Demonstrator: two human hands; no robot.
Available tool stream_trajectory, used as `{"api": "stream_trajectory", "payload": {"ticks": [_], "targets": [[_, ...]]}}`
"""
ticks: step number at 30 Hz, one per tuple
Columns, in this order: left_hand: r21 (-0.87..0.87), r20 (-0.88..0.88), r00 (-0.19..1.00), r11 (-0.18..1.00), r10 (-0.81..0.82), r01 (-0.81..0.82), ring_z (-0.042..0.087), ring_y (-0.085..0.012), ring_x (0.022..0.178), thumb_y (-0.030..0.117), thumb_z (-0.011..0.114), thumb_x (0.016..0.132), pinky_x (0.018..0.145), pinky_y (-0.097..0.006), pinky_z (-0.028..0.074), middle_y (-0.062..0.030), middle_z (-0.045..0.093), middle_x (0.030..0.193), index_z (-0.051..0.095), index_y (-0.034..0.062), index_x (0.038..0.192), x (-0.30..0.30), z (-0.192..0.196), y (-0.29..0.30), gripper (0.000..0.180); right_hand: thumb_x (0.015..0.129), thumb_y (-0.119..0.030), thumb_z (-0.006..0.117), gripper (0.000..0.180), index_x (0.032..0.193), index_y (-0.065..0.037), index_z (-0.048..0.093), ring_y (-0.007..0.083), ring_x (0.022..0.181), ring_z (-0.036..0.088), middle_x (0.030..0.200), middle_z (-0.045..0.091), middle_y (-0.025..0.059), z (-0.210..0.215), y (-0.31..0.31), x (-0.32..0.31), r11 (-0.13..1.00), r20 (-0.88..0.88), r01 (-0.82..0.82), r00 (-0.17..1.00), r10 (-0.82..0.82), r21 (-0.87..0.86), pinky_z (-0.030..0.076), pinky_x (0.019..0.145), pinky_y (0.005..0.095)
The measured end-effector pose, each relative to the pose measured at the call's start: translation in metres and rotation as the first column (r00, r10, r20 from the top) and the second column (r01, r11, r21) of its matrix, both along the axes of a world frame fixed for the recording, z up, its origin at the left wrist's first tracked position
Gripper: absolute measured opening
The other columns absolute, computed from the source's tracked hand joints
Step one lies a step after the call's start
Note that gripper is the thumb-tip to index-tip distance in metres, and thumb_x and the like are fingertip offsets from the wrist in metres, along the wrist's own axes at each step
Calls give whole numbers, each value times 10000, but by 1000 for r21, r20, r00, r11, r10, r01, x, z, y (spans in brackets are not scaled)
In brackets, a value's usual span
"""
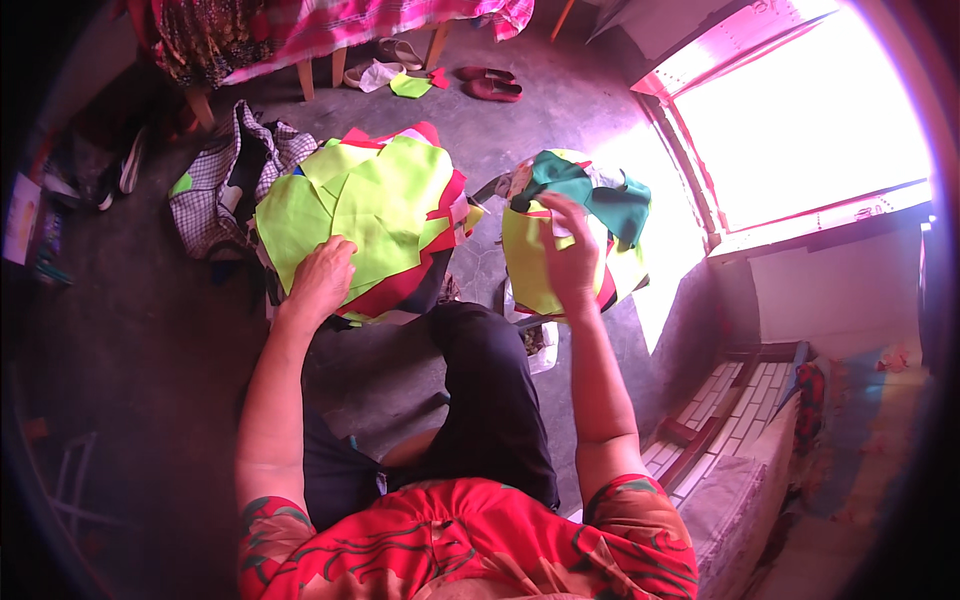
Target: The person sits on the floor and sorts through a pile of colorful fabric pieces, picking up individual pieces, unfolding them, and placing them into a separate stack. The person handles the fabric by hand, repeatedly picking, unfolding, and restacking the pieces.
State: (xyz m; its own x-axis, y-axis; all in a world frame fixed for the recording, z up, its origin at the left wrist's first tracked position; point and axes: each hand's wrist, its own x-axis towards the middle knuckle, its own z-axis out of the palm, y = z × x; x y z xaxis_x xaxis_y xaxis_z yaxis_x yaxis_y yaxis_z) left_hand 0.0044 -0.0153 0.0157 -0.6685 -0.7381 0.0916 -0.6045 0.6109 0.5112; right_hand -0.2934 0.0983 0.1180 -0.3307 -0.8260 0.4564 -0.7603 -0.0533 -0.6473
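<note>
A heap of cut fabric pieces, with large yellow-green fabric pieces (385, 205) on top and red and dark ones beneath, stands in front of me on the left. My left hand (322, 275) lies at the heap's near side, its fingers curled closed on the edge of a yellow-green piece. To the right is a second, smaller heap, where dark green cloth (620, 208) lies over yellow-green pieces (527, 260). Over this heap's near side is my right hand (574, 255), thumb and fingers apart in a curve. What its fingertips touch is partly hidden.
Checked cloth (208, 190) is bunched left of the large heap. Maroon shoes (493, 84) and a yellow-green scrap (410, 86) lie on the floor beyond, near a bed with a pink checked cover (350, 35). At right are a bright window (800, 125) and a slatted wooden bench (715, 410).
</note>
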Motion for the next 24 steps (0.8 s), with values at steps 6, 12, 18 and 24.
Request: {"api": "stream_trajectory", "payload": {"ticks": [6, 12, 18, 24], "targets": [[-2, 11, 1000, 1000, -5, 5, 562, -318, 915, 91, 621, 778, 784, -409, 463, -138, 553, 986, 540, 25, 973, -7, -1, -1, 221, 755, -119, 651, 374, 1121, -111, 572, 289, 1064, 539, 1157, 554, 107, -40, 13, -136, 921, -384, 382, 863, -328, 72, 426, 905, 370], [0, 10, 1000, 1000, 5, -5, 558, -315, 923, 89, 639, 763, 787, -404, 465, -137, 548, 986, 537, 23, 977, -2, -1, -1, 246, 792, -253, 613, 250, 1014, -137, 609, 272, 1006, 563, 1066, 596, 56, -61, -2, -145, 788, -412, 537, 819, -400, 302, 449, 840, 401], [-11, 11, 1000, 1000, 0, 0, 557, -314, 918, 92, 649, 754, 788, -400, 467, -138, 542, 976, 540, 20, 954, -6, 4, 1, 238, 842, -217, 584, 139, 898, -95, 620, 254, 834, 627, 889, 644, 79, -74, -5, -178, 764, -372, 622, 759, -535, 170, 471, 730, 367], [-11, 39, 999, 1000, 13, -13, 557, -312, 920, 95, 648, 755, 793, -398, 469, -140, 536, 979, 545, 17, 942, -3, 5, 2, 228, 832, -202, 634, 184, 959, -71, 609, 180, 870, 604, 911, 638, 74, -62, -8, -169, 907, -187, 411, 901, -391, 88, 460, 774, 310]]}}
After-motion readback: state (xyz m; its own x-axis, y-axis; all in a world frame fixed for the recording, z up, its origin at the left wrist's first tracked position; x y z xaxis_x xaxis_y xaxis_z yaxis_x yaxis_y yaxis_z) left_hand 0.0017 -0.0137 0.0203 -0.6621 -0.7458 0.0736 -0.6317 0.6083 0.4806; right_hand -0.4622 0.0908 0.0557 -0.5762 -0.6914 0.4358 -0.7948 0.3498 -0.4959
